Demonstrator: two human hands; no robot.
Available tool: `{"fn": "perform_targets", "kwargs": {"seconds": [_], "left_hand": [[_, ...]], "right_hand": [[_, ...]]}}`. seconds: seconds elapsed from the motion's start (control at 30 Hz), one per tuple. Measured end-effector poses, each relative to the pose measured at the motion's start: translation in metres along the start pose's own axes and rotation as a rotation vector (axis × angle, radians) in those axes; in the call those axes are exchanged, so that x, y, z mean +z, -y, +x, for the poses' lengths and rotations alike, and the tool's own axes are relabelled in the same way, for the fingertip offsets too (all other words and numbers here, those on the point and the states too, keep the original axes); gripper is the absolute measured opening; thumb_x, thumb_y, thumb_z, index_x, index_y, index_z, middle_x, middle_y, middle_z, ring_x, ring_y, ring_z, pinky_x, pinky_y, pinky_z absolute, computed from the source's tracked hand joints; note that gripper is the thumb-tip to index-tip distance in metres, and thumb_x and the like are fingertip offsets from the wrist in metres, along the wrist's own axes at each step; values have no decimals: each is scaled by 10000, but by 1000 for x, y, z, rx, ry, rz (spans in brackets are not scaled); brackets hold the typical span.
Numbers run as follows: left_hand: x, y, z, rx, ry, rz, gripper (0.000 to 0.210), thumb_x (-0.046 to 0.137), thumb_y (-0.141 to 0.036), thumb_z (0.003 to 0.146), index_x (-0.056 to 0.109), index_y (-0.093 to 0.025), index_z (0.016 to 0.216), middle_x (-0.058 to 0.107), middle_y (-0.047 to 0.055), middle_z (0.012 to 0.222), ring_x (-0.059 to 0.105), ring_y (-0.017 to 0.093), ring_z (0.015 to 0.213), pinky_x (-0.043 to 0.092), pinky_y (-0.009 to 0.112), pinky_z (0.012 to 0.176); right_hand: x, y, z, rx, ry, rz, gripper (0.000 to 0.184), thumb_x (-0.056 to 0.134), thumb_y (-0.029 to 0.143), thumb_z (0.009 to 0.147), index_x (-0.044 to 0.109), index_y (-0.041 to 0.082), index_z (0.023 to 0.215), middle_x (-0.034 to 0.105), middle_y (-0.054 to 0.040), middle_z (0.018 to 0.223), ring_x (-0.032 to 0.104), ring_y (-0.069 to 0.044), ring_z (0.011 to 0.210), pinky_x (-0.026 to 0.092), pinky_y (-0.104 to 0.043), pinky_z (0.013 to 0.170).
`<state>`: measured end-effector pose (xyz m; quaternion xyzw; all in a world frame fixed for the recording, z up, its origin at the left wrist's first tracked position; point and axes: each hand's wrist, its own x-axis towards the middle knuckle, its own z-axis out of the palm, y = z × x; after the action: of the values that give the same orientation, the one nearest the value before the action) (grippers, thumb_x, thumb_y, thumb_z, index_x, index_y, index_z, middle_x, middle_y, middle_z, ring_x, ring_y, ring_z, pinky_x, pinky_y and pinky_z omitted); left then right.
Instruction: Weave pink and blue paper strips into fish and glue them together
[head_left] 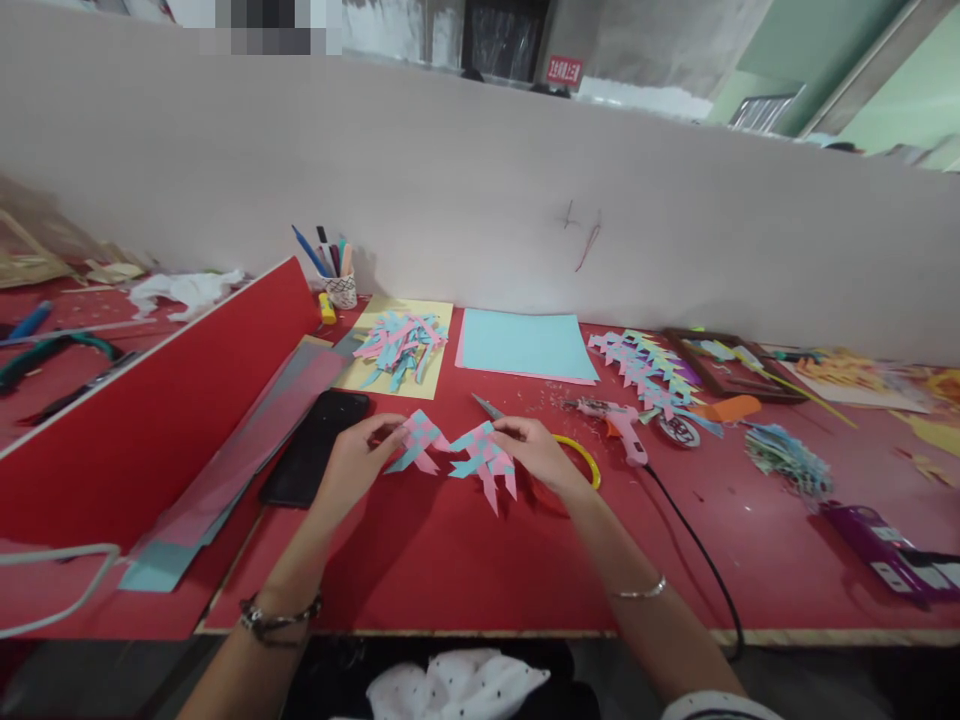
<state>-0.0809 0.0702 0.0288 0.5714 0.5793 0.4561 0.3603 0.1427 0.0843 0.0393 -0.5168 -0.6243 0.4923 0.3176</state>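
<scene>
1. Head view: the left grip (pixel 361 450) pinches the left piece (pixel 420 432), a woven pink-and-blue paper form, at its outer edge.
2. The right grip (pixel 536 452) pinches the right piece (pixel 480 450), a similar form, at its upper corner.
3. Both pieces are between the hands, above the tabletop (pixel 450 590). Their inner tips meet or nearly meet; whether they are joined cannot be told.
4. Caution: pulling the hands apart could tear the paper or draw the weave loose. Squeezing too hard could crease it.
5. The scissors (pixel 594 462) lie beneath the right hand and wrist, blades pointing out past the fingers. Caution: lowering that hand carelessly could bring skin or paper against the blades.
6. The phone (pixel 311 450) lies just beside the left hand; paper strips (pixel 247 440) lie beyond it.
7. The glue gun (pixel 628 430) lies right of the scissors, its cord (pixel 694 530) running over the front edge. Caution: an arm catching the cord could drag the gun; if hot, its nozzle could burn.
8. Farther back are a paper heap (pixel 401 340) on a yellow sheet (pixel 429 387), a blue sheet (pixel 521 340) and woven chains (pixel 637 370).
</scene>
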Motion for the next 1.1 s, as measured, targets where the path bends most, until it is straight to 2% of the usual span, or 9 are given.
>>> {"fn": "perform_targets", "kwargs": {"seconds": [0.13,0.27,0.43,0.53,0.63,0.7,0.77,0.9,1.1], "left_hand": [[-1,1,2,9,-52,-4,248,469,-407,650,556,-186,720,565,-24,548,540,137,520,448,254,557],[2,9,5,-11,-36,-20,244,481,-414,640,525,-187,717,543,-34,557,526,125,510,434,251,548],[6,18,6,-72,3,-105,369,550,-439,558,557,-167,808,600,-3,666,560,146,593,442,268,578],[6,16,5,-120,-1,-126,394,590,-441,518,581,-156,790,623,11,679,565,160,620,447,280,607],[5,13,3,-134,-20,-129,310,577,-442,548,584,-159,674,602,-1,587,543,149,581,441,273,603],[6,12,2,-109,-15,-115,269,565,-434,575,569,-166,600,577,-11,537,522,137,556,428,261,591],[8,10,0,-72,21,-84,262,550,-428,587,541,-172,528,547,-20,498,496,125,528,405,249,565],[11,4,-3,-25,154,-22,288,511,-430,605,497,-181,461,483,-36,444,443,108,477,369,236,512],[13,0,-7,5,262,-13,271,529,-443,618,518,-179,556,519,-27,524,483,124,535,402,239,541]], "right_hand": [[3,-1,-1,-23,30,-50,159,536,329,687,557,172,701,551,-1,743,508,-113,659,399,-250,623],[8,-3,2,-55,-23,15,182,596,351,638,554,177,668,537,-38,898,519,-133,802,412,-259,702],[3,-10,3,34,-37,291,284,544,473,673,521,193,718,521,7,686,505,-118,663,413,-255,642],[-1,-12,3,-23,-90,74,227,516,412,718,556,191,753,528,-8,703,505,-137,674,414,-282,656],[4,-10,1,-174,-183,-267,185,540,318,718,581,197,852,557,-59,864,511,-201,860,393,-355,786],[13,-6,-1,-278,-197,-346,259,551,307,719,556,213,960,552,-74,965,491,-215,949,373,-375,839],[25,-1,-3,-317,-128,-307,300,550,319,725,528,224,1009,565,-58,959,518,-189,889,395,-348,811],[40,5,-3,-240,-101,-161,139,517,324,726,547,208,796,581,0,727,527,-138,670,418,-273,663],[38,5,1,-302,-173,-125,143,475,284,727,491,202,611,522,-2,680,503,-134,683,401,-267,676]]}}
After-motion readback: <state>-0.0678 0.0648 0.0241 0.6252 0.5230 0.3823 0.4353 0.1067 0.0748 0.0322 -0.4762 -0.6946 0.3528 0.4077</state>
